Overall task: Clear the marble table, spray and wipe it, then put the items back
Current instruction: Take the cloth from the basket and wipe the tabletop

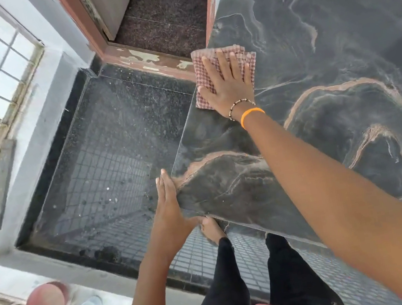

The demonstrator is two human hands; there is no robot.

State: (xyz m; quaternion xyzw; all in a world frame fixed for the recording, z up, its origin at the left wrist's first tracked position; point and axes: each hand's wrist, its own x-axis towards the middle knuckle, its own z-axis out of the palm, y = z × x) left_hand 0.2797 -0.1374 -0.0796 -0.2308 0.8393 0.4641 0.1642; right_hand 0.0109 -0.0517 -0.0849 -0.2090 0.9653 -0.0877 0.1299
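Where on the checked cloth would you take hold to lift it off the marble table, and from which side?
Pinch the cloth's far left corner, coming from the table's left edge. The right hand lies flat over the near middle, and that corner sits bare at the edge, likely easiest to get fingers under.

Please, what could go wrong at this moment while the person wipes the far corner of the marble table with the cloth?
1. The checked cloth overhangs the marble table at its far corner; another push might slide it off onto the floor.
2. The right hand presses with straight fingers, gripping nothing, so the cloth could slip.
3. Leaning far, the left hand braces only the table's edge.
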